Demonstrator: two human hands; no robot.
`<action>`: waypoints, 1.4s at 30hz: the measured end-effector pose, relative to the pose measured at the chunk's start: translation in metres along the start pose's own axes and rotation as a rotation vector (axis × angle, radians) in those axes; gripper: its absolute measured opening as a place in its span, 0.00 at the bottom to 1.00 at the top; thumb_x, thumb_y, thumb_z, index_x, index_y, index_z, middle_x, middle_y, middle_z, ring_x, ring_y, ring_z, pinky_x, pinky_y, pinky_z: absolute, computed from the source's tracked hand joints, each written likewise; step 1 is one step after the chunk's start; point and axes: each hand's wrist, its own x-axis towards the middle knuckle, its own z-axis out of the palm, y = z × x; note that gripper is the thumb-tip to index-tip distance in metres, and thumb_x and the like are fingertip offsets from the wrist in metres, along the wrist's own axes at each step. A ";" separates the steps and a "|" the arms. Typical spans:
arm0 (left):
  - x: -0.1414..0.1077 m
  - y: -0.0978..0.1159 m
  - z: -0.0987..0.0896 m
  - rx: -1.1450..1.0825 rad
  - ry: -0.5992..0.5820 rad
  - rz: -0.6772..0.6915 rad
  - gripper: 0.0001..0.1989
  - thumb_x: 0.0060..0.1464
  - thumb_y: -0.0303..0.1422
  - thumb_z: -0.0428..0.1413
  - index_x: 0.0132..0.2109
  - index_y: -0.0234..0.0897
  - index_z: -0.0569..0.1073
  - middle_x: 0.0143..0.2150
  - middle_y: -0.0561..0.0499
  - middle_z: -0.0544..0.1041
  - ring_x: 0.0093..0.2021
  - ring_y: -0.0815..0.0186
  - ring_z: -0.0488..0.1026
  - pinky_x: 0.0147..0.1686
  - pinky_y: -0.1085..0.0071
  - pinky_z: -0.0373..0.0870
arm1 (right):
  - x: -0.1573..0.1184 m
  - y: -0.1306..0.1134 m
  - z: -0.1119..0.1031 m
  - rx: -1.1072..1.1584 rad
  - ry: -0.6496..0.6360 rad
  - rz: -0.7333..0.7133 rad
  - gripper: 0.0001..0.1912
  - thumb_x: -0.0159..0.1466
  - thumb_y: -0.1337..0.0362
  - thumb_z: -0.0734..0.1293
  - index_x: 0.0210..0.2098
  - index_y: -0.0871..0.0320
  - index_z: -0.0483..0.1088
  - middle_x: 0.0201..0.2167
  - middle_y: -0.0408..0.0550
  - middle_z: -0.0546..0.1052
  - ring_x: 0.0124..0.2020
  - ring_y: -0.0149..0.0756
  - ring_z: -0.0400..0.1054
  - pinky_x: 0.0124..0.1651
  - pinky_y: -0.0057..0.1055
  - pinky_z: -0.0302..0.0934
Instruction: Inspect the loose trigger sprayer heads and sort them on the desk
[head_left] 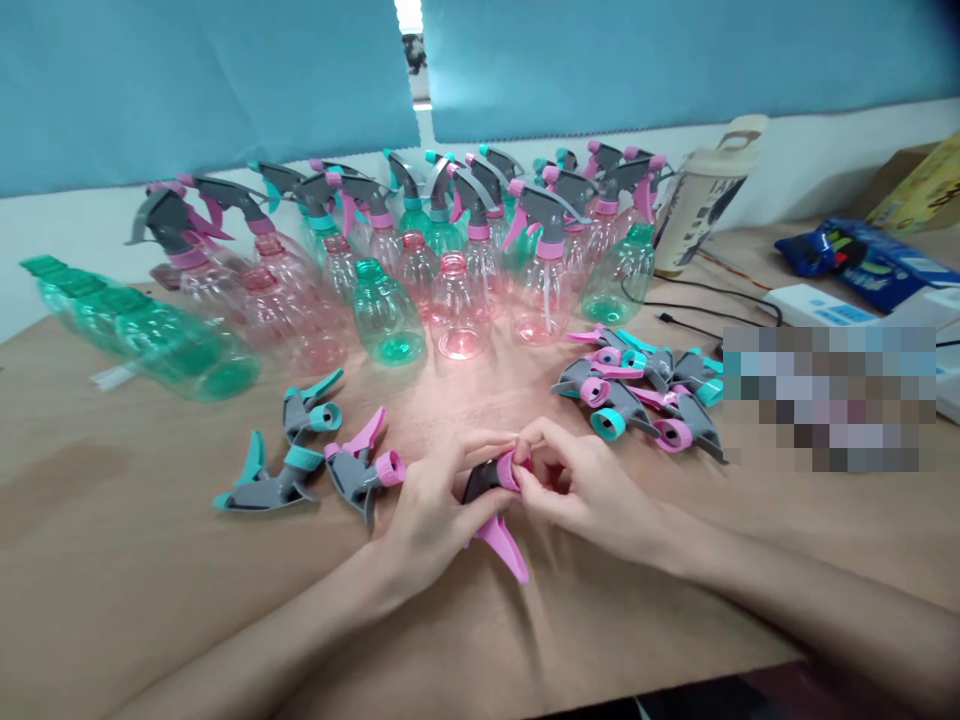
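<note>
Head view: left hand [450, 490] has its grip closed round the gray body of a pink-trigger spray head [484, 482], held above the near middle of the desk [360, 620]. Right hand [577, 480] pinches at the head's pink collar [508, 470], thumb and fingertips together at its open end; what sits between them is too small to tell. Collar points right, pink trigger [504, 548] hangs down toward the near side. Just left of the hands, three loose heads lie on the desk: two teal-trigger ones [281, 485] and a pink-trigger one [360, 470]. Right of the hands and a bit farther, a pile of loose heads [622, 395], pink and teal mixed, some touching, several collars facing near. Far side: a crowd of clear bottles, pink and green, many upright with heads fitted. Open ones stand along the near edge of that group, incl. a pink bottle [459, 310] in the middle with a green bottle [386, 315] to its left. Far left, a row of green bottles [150, 325] leans over, blurred. Far right: a tumbler [701, 205] upright beside the bottles, a black cable [712, 290] on the desk, then a blue packet [870, 260] and a white box [817, 305]. Patch at right is pixelated, can't tell what's there.
</note>
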 end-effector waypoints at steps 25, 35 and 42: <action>-0.012 0.036 -0.006 -0.065 -0.039 -0.093 0.20 0.46 0.31 0.65 0.47 0.40 0.69 0.45 0.48 0.77 0.48 0.58 0.75 0.46 0.64 0.74 | -0.037 -0.018 -0.025 -0.462 0.074 -0.402 0.10 0.64 0.68 0.60 0.42 0.59 0.70 0.24 0.42 0.76 0.21 0.27 0.65 0.27 0.25 0.55; 0.003 0.059 -0.003 -0.073 -0.069 -0.017 0.19 0.49 0.26 0.62 0.48 0.39 0.68 0.46 0.51 0.77 0.47 0.64 0.75 0.49 0.68 0.72 | -0.062 -0.021 -0.053 -0.339 0.158 -0.312 0.12 0.65 0.69 0.59 0.46 0.54 0.68 0.20 0.38 0.72 0.20 0.27 0.67 0.24 0.23 0.60; 0.031 0.057 0.010 0.096 -0.060 -0.037 0.15 0.50 0.23 0.59 0.45 0.38 0.70 0.44 0.50 0.75 0.44 0.63 0.73 0.45 0.65 0.70 | -0.075 0.011 -0.064 -0.339 0.197 -0.082 0.11 0.64 0.66 0.60 0.47 0.53 0.65 0.20 0.38 0.69 0.20 0.28 0.66 0.19 0.21 0.59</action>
